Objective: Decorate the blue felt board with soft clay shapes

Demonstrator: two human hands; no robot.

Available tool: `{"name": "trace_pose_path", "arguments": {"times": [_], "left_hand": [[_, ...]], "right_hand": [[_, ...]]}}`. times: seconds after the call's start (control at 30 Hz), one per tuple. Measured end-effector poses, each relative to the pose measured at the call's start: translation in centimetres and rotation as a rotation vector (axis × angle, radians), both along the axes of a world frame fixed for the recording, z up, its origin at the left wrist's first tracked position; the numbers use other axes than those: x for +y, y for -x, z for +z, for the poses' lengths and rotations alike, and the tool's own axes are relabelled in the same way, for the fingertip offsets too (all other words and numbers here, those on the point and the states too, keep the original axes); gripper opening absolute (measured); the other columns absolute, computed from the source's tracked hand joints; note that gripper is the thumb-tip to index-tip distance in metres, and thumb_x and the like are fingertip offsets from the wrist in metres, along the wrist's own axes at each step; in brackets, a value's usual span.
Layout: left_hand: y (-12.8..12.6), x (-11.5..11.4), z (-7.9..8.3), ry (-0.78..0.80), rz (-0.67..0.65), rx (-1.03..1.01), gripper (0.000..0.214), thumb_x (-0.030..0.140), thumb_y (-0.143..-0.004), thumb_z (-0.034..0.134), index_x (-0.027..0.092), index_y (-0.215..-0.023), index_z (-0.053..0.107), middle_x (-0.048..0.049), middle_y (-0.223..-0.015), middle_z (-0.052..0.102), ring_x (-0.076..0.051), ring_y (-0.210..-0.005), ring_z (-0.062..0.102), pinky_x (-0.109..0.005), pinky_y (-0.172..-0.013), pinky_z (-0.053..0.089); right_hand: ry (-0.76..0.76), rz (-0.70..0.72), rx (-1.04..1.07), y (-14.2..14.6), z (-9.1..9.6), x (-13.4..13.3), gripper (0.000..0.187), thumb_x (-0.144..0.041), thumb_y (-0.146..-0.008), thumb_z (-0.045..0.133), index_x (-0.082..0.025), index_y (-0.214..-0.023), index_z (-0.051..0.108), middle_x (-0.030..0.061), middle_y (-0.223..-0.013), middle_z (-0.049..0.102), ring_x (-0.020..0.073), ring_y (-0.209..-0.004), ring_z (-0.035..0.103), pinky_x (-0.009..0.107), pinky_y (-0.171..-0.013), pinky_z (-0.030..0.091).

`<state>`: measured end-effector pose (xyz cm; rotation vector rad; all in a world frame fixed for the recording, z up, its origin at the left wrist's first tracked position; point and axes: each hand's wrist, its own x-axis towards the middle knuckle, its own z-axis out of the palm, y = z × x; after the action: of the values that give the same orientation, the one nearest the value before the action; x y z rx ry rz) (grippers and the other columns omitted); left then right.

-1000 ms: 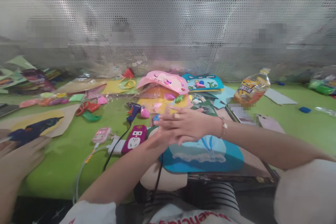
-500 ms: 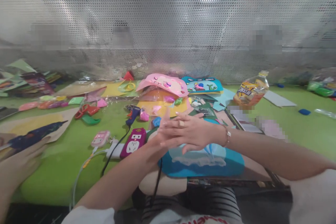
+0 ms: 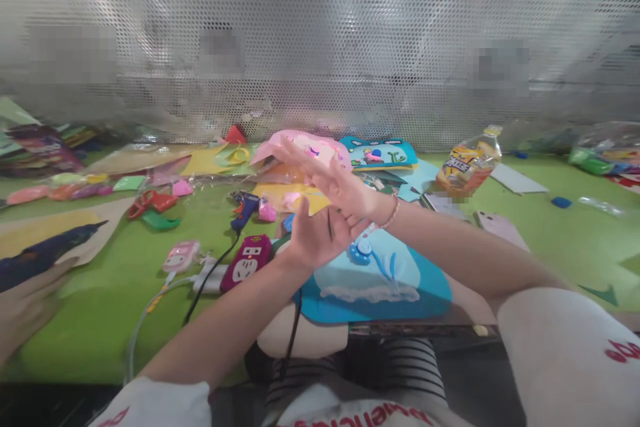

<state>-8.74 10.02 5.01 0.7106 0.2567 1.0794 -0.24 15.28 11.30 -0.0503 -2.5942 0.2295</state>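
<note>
My left hand (image 3: 319, 235) is turned palm up with its thumb raised. Its fingers point right and lie partly under the heel of my right hand. My right hand (image 3: 345, 185) crosses over it, fingers stretched toward the far left. Whether anything small lies between the palms is hidden. Below both hands lies a blue card (image 3: 320, 300) with a lighter blue panel, a white wavy strip and blue leaf shapes. A round blue piece (image 3: 361, 251) sits on that card, close to my left fingertips.
A hot glue gun (image 3: 245, 210) and a magenta power strip (image 3: 246, 263) lie left, with cables. Red scissors (image 3: 153, 203) are farther left. Pink (image 3: 273, 147) and blue decorated cards (image 3: 385, 150) stand behind. A drink bottle (image 3: 470, 163) stands right. Another person's hand (image 3: 35, 307) rests at far left.
My hands were pressed together, right over left. Now my right hand has slid forward and left, baring my left palm. The view has tipped downward slightly.
</note>
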Motion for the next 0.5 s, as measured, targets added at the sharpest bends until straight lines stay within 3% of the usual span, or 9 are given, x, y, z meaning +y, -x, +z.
{"name": "trace_pose_path", "arguments": {"times": [0.07, 0.13, 0.2, 0.27, 0.37, 0.5], "left_hand": [[0.0, 0.2, 0.0, 0.038, -0.039, -0.117, 0.07, 0.068, -0.084, 0.037, 0.009, -0.119, 0.054, -0.0166, -0.125, 0.054, -0.029, -0.124, 0.046, -0.043, -0.106, 0.031], [0.1, 0.5, -0.1, 0.09, -0.07, -0.209, 0.074, 0.068, -0.084, 0.031, 0.006, -0.118, 0.054, -0.0197, -0.12, 0.057, -0.03, -0.122, 0.048, -0.041, -0.107, 0.031], [0.2, 0.7, -0.2, 0.12, -0.076, -0.257, 0.071, 0.064, -0.087, 0.028, 0.007, -0.12, 0.053, -0.0192, -0.116, 0.06, -0.03, -0.118, 0.052, -0.042, -0.106, 0.032], [0.2, 0.8, -0.4, 0.127, -0.067, -0.269, 0.066, 0.061, -0.089, 0.026, 0.012, -0.124, 0.052, -0.0156, -0.113, 0.063, -0.03, -0.112, 0.056, -0.045, -0.104, 0.034], [0.0, 0.7, -0.6, 0.158, -0.102, -0.268, 0.065, 0.062, -0.091, 0.021, 0.015, -0.125, 0.052, -0.0132, -0.11, 0.066, -0.032, -0.106, 0.06, -0.052, -0.1, 0.035], [-0.4, 0.5, -0.7, 0.206, -0.18, -0.25, 0.072, 0.065, -0.09, 0.016, 0.014, -0.126, 0.051, -0.0143, -0.112, 0.065, -0.035, -0.107, 0.059, -0.057, -0.098, 0.034]], "right_hand": [[0.339, 0.052, 0.182, -0.1, 0.4, 0.5, 0.068, -0.036, -0.091, -0.024, -0.011, -0.148, 0.004, 0.0111, -0.154, 0.02, 0.0137, -0.14, 0.022, 0.037, -0.112, 0.026], [0.535, 0.065, 0.193, -0.8, 0.6, 0.7, 0.061, -0.045, -0.098, 0.003, -0.014, -0.14, 0.033, 0.0108, -0.145, 0.038, 0.0173, -0.135, 0.034, 0.036, -0.111, 0.028], [0.525, 0.026, 0.065, -2.1, 0.7, 1.0, 0.042, -0.042, -0.096, 0.035, -0.016, -0.123, 0.055, 0.0098, -0.131, 0.054, 0.0196, -0.125, 0.046, 0.036, -0.107, 0.033], [0.449, -0.004, -0.094, -3.7, 0.4, 1.4, 0.027, -0.03, -0.089, 0.052, -0.017, -0.109, 0.065, 0.0082, -0.118, 0.061, 0.0188, -0.115, 0.053, 0.035, -0.102, 0.039], [0.398, -0.054, -0.241, -5.5, -0.3, 2.2, 0.027, -0.018, -0.082, 0.057, -0.019, -0.107, 0.068, 0.0056, -0.119, 0.06, 0.0159, -0.109, 0.056, 0.031, -0.097, 0.043], [0.436, -0.069, -0.307, -6.7, -1.6, 2.8, 0.036, -0.019, -0.078, 0.063, -0.023, -0.113, 0.065, 0.0034, -0.12, 0.06, 0.0149, -0.105, 0.057, 0.028, -0.092, 0.046]]}}
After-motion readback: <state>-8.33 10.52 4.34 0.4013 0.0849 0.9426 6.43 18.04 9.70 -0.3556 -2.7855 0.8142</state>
